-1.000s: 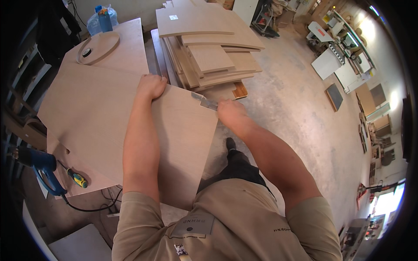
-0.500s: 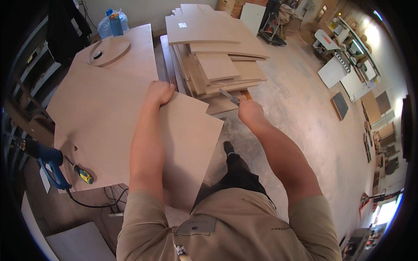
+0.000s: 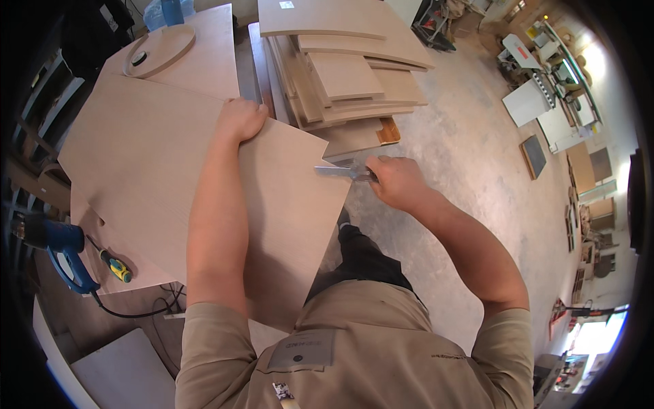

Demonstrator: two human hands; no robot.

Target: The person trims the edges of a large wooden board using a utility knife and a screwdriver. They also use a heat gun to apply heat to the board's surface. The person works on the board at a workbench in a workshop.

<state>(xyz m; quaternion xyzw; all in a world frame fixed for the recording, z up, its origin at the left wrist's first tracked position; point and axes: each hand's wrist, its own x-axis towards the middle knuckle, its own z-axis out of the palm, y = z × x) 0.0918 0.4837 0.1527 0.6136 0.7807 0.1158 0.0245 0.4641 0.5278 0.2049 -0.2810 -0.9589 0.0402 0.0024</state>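
Observation:
A thin, light wood-coloured sheet with a stepped notch at its far right corner lies over the worktable and reaches close to my body. My left hand is closed at the sheet's far edge, its fingers curled over it. My right hand grips a tool with a flat metal blade; whether it is a knife or a file I cannot tell. The blade points left and overlaps the sheet's edge just below the notch. Its handle is mostly hidden in my fist.
Beyond the sheet stands a stack of wooden boards. A blue heat gun with a black cord and a yellow-green screwdriver lie at left. A round wooden hoop sits at the table's far end. Machines stand across the floor.
My right hand has brought the blade from beside the board stack down and left onto the sheet's notched edge. My left hand stays on the far edge. The whole view has shifted somewhat.

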